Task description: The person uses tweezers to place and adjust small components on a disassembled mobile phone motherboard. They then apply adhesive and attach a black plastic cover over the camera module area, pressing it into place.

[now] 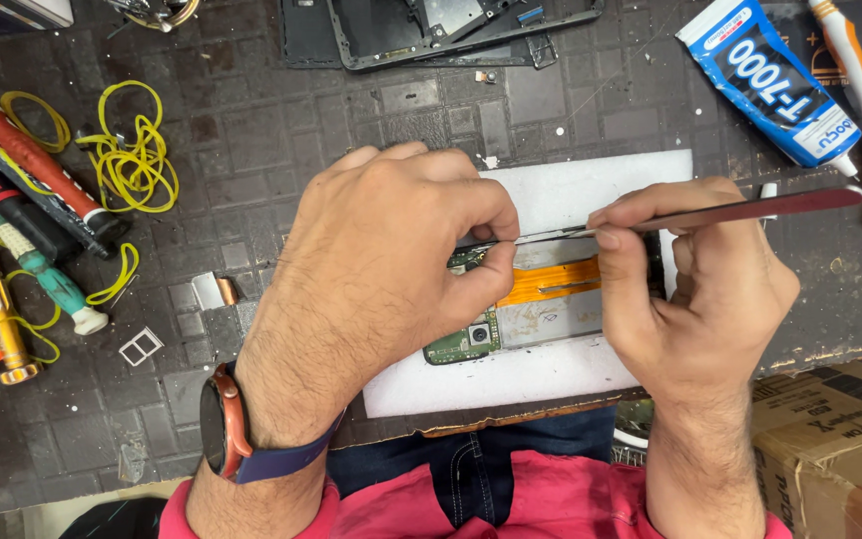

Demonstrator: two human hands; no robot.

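Observation:
An opened phone (541,314) lies on a white foam pad (591,185), showing a green circuit board, a camera module and an orange flex cable. My left hand (381,269) rests over the phone's left end, thumb and forefinger pinched on its upper edge. My right hand (695,289) holds a thin dark-red metal pry tool (750,208) level, its tip at the phone's top edge next to my left fingertips. Most of the phone's left half is hidden under my left hand. A watch sits on my left wrist.
Screwdrivers and pens (22,200) and yellow rubber bands (137,150) lie at the left. A phone frame (451,30) sits at the top. A blue-and-white glue tube (770,80) is at the upper right, a cardboard box (835,439) at the lower right. A small card tray (141,345) lies on the mat.

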